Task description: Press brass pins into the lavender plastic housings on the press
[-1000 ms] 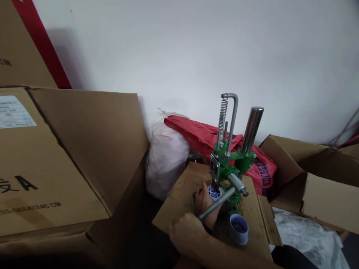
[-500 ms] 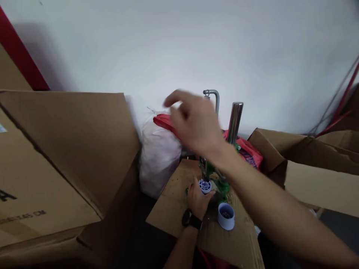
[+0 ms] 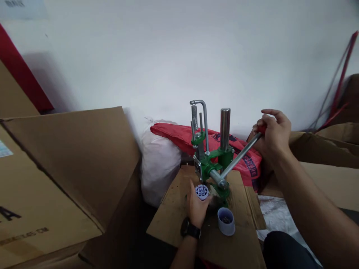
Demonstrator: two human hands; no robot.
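A green hand press with a spring and a chrome column stands on a cardboard-covered surface. My left hand, a black watch at its wrist, is wrapped around a round lavender plastic part with a spoked top, at the base of the press under its ram. Up to the right, my right hand grips the red knob at the end of the press lever. Nearer to me, a lavender cup holds small dark pieces, too small to name.
Large cardboard boxes fill the left side, and open boxes stand at the right. Behind the press lie a stuffed white sack and a red plastic bag against the wall. My knee shows at lower right.
My right hand has swung from in front of the press to the right and closed on the lever's knob. My left hand stays on the lavender part. The view has shifted slightly.
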